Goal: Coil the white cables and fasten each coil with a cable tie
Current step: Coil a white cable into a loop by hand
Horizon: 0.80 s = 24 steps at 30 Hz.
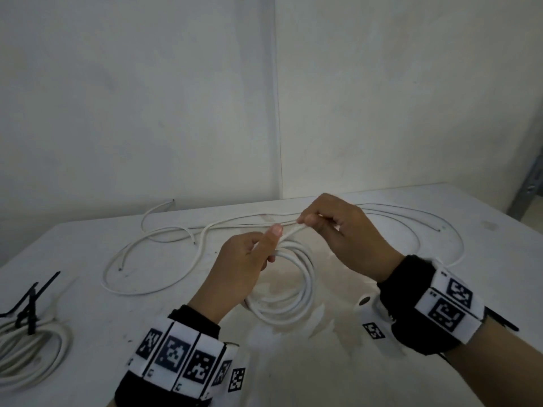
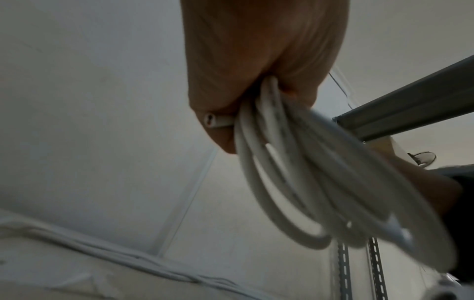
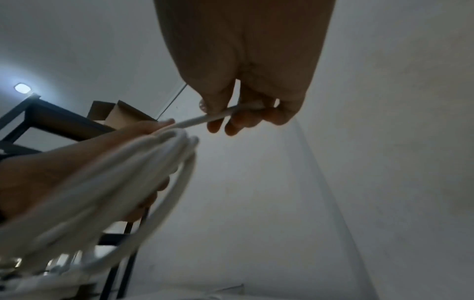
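My left hand grips the top of a coil of white cable that hangs in several loops above the table; in the left wrist view the coil drops from my curled fingers, and a cut cable end sticks out beside them. My right hand pinches the cable's free strand just right of the left thumb; the right wrist view shows that strand between thumb and fingers, running to the coil. Loose white cables lie on the far table.
At the left edge a finished white coil lies bound with black cable ties. More loose cable curves along the far right of the white table. Walls meet in a corner behind, and metal shelving stands at the right.
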Available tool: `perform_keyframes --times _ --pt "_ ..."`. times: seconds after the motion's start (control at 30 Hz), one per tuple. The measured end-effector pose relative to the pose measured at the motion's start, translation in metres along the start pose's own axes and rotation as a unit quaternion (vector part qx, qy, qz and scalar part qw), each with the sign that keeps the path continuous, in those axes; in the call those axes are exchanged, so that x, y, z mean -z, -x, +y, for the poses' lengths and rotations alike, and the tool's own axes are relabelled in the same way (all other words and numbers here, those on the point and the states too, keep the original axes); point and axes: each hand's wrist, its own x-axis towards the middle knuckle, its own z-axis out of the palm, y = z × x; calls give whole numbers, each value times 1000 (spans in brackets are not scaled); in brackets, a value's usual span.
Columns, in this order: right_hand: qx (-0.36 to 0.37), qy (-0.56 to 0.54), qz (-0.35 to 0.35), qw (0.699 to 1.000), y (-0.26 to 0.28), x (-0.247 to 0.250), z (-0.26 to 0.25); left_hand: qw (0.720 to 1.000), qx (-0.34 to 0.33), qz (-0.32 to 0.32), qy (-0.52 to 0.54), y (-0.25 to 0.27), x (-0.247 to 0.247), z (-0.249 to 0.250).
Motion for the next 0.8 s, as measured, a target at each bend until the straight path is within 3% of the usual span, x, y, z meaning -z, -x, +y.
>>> perform_keyframes --times 0.13,0.3,0.4,0.6,0.8 --pt "56 109 21 992 -5 -8 1 995 35 -10 97 3 -3 3" --pt "-74 -53 -29 995 4 -11 -7 994 15 23 106 -1 1 6" --pt "-182 -181 -84 963 5 -7 -16 996 -1 40 78 -3 2 3" --pt "-165 -83 -180 966 3 -4 -27 997 -26 63 34 -5 -2 2" --pt "-195 -184 -182 946 4 -8 -31 991 -98 94 -13 -7 -1 0"
